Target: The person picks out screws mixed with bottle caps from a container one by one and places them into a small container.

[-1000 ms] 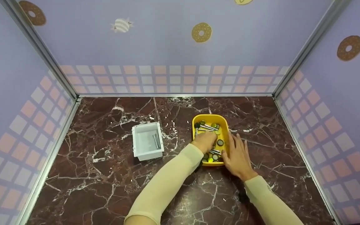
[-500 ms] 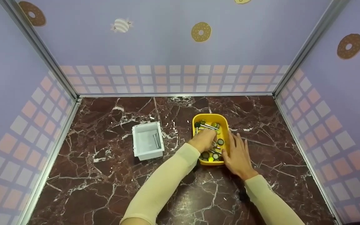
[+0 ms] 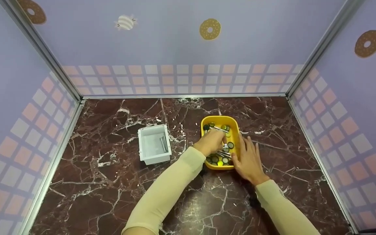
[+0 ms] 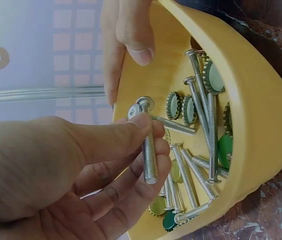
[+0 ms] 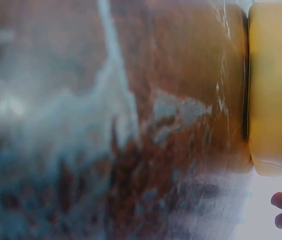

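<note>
My left hand (image 3: 211, 140) is over the yellow bin (image 3: 220, 167), reaching across from the left. In the left wrist view its thumb and fingers pinch a silver bolt (image 4: 150, 155), head up, with a second bolt head (image 4: 133, 110) right beside it. Inside the bin lie several loose bolts (image 4: 196, 175) and several bottle caps (image 4: 212, 76), some green, some showing pale undersides. On the bin's right side, my right hand (image 3: 249, 163) holds the wall, its thumb (image 4: 136, 37) over the inner side and its fingers along the outside.
Left of the yellow bin stands a white bin (image 3: 152, 145) with a few bolts (image 3: 164, 144) lying in it. Both bins sit on a dark red marbled tabletop (image 3: 109, 182). Patterned purple panels (image 3: 175, 42) enclose the back and sides.
The left hand has shifted slightly up and left within the yellow bin, and a bolt end now shows beside its fingers. The right hand stays on the bin wall.
</note>
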Tool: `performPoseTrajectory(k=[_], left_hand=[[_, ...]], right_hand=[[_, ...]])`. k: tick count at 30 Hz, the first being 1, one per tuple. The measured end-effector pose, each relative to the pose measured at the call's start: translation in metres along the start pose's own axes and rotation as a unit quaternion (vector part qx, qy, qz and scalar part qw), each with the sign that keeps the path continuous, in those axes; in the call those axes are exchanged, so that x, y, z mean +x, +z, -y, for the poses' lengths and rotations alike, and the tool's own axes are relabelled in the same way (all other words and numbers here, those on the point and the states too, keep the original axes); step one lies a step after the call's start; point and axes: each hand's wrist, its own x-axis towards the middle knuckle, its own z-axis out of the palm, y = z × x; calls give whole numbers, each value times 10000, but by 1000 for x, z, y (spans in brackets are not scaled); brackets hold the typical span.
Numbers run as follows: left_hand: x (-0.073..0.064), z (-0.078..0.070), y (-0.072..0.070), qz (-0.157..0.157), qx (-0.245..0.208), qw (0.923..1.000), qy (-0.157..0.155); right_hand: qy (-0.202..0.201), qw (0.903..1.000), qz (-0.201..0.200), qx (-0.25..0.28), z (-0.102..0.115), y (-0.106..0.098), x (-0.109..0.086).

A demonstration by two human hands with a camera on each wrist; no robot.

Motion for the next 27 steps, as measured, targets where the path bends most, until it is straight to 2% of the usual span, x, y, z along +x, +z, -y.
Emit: performPoseTrajectory(k=[7, 11, 19, 27], left_hand=[[-2, 1, -5, -129, -219, 9996, -148], [-4, 2, -7, -85, -438, 9987, -225], [-10, 9, -14, -235, -618, 9977, -143], [-13, 17, -20, -120, -796, 9964, -258]], right_hand=[[60, 9999, 109, 43, 2, -1, 1], [35, 10000, 41, -4, 2, -1, 1], [-40, 10000, -64, 13, 2, -1, 1], [27, 10000, 51, 52, 1, -1, 1]])
